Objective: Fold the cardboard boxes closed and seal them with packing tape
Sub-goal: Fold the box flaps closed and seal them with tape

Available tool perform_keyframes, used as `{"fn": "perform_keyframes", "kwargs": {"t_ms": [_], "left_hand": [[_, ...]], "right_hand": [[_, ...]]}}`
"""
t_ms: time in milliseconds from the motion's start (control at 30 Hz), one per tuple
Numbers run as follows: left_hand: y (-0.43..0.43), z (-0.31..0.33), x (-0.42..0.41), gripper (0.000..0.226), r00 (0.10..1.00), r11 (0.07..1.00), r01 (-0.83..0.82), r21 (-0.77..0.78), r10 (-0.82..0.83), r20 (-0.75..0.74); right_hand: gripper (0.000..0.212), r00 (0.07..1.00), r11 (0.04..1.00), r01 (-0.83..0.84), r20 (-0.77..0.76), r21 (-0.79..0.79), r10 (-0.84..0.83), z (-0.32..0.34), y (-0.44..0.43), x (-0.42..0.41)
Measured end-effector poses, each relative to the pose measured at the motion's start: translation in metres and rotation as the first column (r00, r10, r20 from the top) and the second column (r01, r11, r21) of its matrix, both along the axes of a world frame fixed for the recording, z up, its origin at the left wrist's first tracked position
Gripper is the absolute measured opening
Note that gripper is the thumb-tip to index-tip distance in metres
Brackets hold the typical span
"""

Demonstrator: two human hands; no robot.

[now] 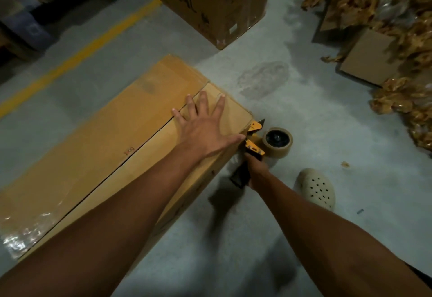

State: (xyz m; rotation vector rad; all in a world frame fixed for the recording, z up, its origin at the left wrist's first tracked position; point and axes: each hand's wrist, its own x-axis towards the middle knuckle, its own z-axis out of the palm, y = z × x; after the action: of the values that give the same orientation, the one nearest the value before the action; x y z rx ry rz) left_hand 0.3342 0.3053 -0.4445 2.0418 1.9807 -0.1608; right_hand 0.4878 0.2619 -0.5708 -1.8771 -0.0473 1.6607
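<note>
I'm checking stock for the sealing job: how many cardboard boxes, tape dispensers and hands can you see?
Cardboard boxes: 3 (long box, lettered box, small box)
Tape dispensers: 1, the tape dispenser gripped by the right hand
Hands: 2, left hand flat on the long box
Total: 6

Head cam, wide-angle, fwd & down, close above box (105,133) top

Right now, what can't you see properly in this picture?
- Head view, near end of the long box: under the left arm, cut by the edge.
- Handle of the tape dispenser: blurred, wrapped by the right hand.
- Top of the far box: cut off by the upper edge.
- Red print on the long box: too small to read.
</note>
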Motion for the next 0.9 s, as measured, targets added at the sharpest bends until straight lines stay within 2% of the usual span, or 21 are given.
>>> {"fn": "perform_keyframes", "kwargs": {"t_ms": [67, 200, 367, 433, 533, 600, 667, 733, 800, 833, 900], "left_hand": [[0.000, 0.021, 0.005, 0.117, 1.000, 1.000, 0.014, -0.013, -0.013, 0.022], [-0.010, 0.021, 0.002, 0.119, 0.997, 0.992, 0.077, -0.098, -0.075, 0.025], [-0.057, 0.034, -0.003, 0.119, 0.980, 0.966, 0.195, -0.168, -0.198, 0.002], [-0.091, 0.034, -0.004, 0.119, 0.963, 0.946, 0.263, -0.189, -0.270, -0.011], [-0.149, 0.038, -0.004, 0.119, 0.922, 0.906, 0.384, -0.179, -0.386, 0.023], [-0.179, 0.035, -0.003, 0.117, 0.875, 0.856, 0.483, -0.183, -0.482, 0.055], [-0.208, 0.036, -0.011, 0.113, 0.853, 0.843, 0.522, -0.134, -0.516, 0.078], [-0.233, 0.038, -0.027, 0.101, 0.902, 0.900, 0.424, -0.100, -0.409, 0.140], [-0.255, 0.045, -0.054, 0.083, 0.969, 0.985, 0.161, -0.068, -0.145, 0.200], [-0.263, 0.049, -0.068, 0.075, 0.975, 0.999, 0.012, -0.040, -0.003, 0.223], [-0.282, 0.053, -0.111, 0.063, 0.938, 0.969, -0.246, 0.002, 0.238, 0.251]], "right_hand": [[0.031, 1.000, 0.998, 0.025, -0.014, 0.055, -0.024, 0.025, 0.007, 0.014], [0.020, 0.995, 0.987, 0.098, -0.026, 0.130, -0.095, 0.067, 0.003, 0.025], [0.015, 0.987, 0.972, 0.041, 0.143, 0.230, -0.076, 0.129, -0.004, 0.047], [0.018, 0.975, 0.959, -0.061, 0.221, 0.277, -0.002, 0.152, -0.009, 0.049], [0.017, 0.919, 0.903, -0.309, 0.340, 0.298, 0.202, 0.191, -0.026, 0.037], [0.017, 0.851, 0.838, -0.465, 0.402, 0.284, 0.336, 0.204, -0.038, 0.024], [0.021, 0.747, 0.739, -0.625, 0.467, 0.250, 0.474, 0.214, -0.055, 0.002], [0.020, 0.655, 0.637, -0.734, 0.493, 0.235, 0.573, 0.225, -0.076, -0.026], [0.023, 0.612, 0.569, -0.783, 0.477, 0.252, 0.631, 0.233, -0.098, -0.056], [0.025, 0.593, 0.546, -0.800, 0.469, 0.250, 0.654, 0.234, -0.107, -0.066], [0.027, 0.528, 0.472, -0.849, 0.445, 0.238, 0.724, 0.234, -0.126, -0.094]]}}
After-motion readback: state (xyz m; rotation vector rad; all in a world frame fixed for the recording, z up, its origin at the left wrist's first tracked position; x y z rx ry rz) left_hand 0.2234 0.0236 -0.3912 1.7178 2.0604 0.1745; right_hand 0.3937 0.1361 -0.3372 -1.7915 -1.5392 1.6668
